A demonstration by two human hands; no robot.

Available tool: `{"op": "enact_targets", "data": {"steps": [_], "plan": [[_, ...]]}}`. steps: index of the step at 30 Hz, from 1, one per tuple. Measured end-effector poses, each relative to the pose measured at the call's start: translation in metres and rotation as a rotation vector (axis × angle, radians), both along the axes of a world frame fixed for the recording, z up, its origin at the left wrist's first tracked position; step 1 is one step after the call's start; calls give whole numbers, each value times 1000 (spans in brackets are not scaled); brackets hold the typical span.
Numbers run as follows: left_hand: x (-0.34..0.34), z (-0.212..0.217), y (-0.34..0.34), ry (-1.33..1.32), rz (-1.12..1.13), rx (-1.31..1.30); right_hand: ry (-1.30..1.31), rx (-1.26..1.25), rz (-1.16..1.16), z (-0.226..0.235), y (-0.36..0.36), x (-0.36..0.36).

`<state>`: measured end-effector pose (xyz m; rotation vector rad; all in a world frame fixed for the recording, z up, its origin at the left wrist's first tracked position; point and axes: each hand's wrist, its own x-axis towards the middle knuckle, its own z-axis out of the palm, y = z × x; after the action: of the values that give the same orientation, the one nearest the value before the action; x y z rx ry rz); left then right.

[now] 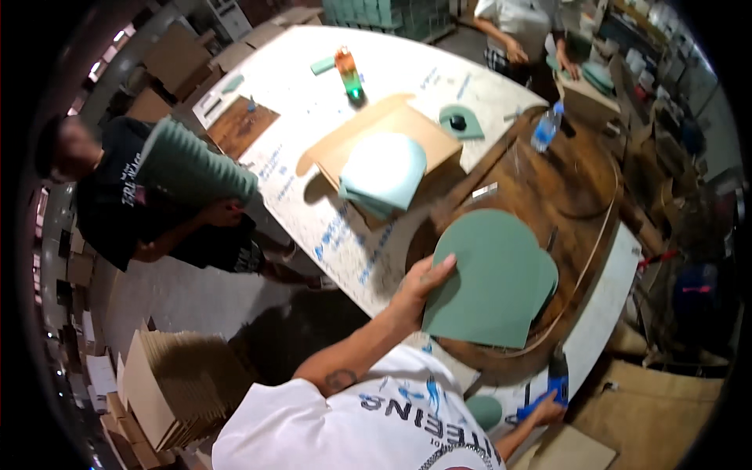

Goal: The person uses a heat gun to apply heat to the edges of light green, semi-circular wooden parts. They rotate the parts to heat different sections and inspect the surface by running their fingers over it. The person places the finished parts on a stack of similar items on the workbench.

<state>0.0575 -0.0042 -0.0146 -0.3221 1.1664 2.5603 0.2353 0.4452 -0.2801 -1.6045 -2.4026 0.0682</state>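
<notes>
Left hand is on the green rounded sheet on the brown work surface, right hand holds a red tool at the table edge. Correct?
Not quite: the tool in the right hand is blue, not red. The rest holds: the left hand rests on the green rounded sheet over the brown work surface. The head view shows it.

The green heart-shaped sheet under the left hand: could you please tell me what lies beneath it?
The green heart-shaped sheet lies on a dark wooden board, held by the left hand. Another green edge peeks out at its right side. Whatever else lies beneath is covered.
</notes>
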Motion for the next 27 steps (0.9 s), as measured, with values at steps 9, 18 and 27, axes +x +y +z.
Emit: {"op": "enact_targets", "data": {"steps": [9, 18, 27], "plan": [[-5, -8, 4, -32, 35, 115, 92, -416, -133, -66, 14, 18], [-28, 10, -21, 84, 221, -34, 166, -422, -37, -7, 39, 20], [-29, 25, -28, 357, 249, -82, 741, -354, 611, 191, -8, -48]]}}
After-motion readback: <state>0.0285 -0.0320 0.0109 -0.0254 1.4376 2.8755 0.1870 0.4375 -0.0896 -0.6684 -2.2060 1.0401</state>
